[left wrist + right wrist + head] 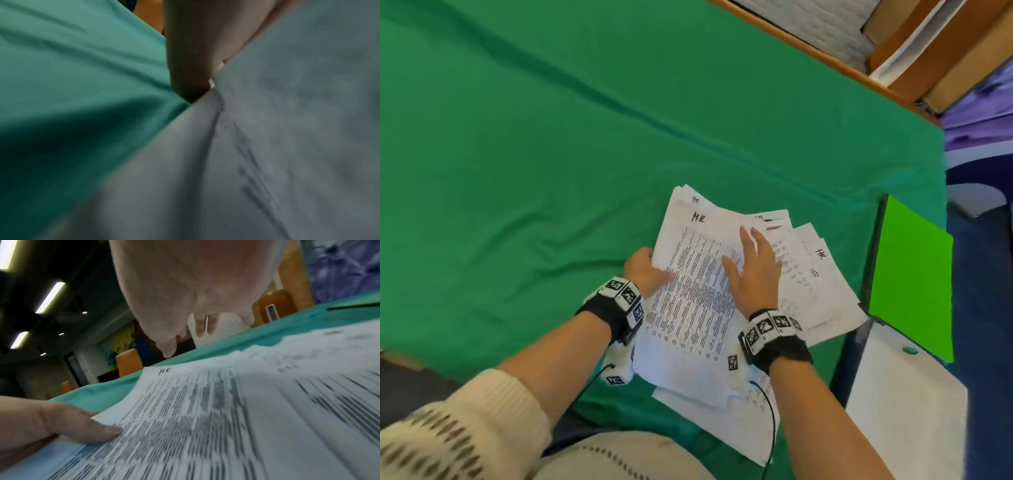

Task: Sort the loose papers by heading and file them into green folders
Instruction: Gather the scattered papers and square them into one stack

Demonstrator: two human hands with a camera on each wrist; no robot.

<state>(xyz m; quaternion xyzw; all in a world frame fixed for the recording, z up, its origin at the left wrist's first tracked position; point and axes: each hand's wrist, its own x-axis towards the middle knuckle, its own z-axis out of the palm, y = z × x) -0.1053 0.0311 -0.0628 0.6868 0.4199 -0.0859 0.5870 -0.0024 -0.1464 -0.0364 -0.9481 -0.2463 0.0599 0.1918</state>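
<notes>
White HR papers (698, 274) pinched by left hand (645, 270), right hand (753, 274) flat above

"HR" handwritten atop top paper (698, 274)

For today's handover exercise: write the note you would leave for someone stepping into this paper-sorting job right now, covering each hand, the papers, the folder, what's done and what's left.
Left hand: pinches the left edge of the top white printed sheet headed "HR".
Right hand: open, flat over the fanned pile of white papers.
Bright green folder: on the green cloth, right of the pile.
Done: no sheet seen in that folder.
Left: sort by heading, then file.
</notes>
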